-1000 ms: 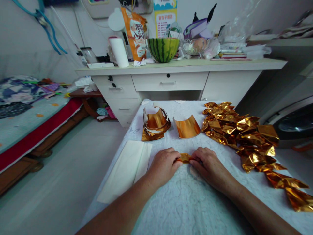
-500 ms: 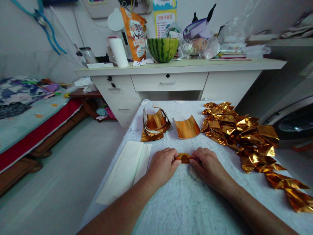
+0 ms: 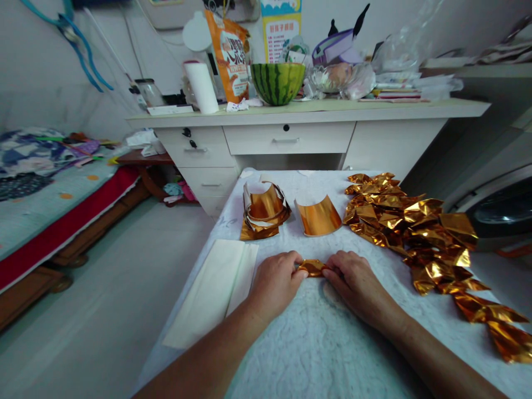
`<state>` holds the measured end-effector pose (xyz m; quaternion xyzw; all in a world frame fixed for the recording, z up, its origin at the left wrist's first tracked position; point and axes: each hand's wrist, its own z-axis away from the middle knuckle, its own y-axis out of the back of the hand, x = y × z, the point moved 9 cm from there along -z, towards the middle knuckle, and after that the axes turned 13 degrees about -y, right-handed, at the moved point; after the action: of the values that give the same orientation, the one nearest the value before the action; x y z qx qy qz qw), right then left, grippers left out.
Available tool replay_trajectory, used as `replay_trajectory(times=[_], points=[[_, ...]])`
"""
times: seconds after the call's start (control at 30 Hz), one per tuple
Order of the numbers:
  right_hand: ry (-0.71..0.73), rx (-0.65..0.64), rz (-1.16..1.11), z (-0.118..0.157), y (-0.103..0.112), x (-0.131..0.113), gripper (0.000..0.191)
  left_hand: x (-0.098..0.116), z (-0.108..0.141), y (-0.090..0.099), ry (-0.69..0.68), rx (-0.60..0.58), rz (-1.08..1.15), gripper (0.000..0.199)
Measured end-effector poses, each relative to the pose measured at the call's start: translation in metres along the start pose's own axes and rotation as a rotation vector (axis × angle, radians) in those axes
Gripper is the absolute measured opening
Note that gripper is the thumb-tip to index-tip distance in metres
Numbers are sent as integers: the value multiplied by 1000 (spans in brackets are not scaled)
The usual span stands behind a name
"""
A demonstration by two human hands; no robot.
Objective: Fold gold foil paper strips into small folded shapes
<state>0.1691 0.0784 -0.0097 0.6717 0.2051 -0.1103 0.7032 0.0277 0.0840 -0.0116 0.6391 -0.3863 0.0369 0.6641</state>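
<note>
Hardly a flicker here: left hand and right hand keep their close pinch on the two ends of the gold foil piece, low over the cloth, almost exactly where they were a second ago. So this piece, I judge, is still being worked. White paper lies beside the left forearm; beyond, untouched, sit a curved gold sheet and curled gold stack.
</note>
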Motion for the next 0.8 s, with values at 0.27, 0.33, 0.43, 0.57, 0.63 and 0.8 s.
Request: replay_trajectory(times=[0.27, 0.33, 0.43, 0.57, 0.63, 0.8], points=[[-11, -14, -35, 0, 2, 0, 19, -3, -1, 1, 29, 10, 89, 10], [-19, -25, -35, -1, 1, 1, 19, -2, -1, 1, 27, 15, 102, 9], [-25, -35, -41, -1, 0, 1, 18, -2, 0, 1, 27, 9, 118, 8], [-31, -20, -48, 0, 1, 2, 15, -2, 0, 1, 22, 12, 120, 7], [-34, -11, -50, 0, 2, 2, 13, -1, 0, 1, 25, 17, 107, 7], [-42, -2, -43, -1, 1, 2, 15, -2, 1, 2, 43, 23, 33, 5]])
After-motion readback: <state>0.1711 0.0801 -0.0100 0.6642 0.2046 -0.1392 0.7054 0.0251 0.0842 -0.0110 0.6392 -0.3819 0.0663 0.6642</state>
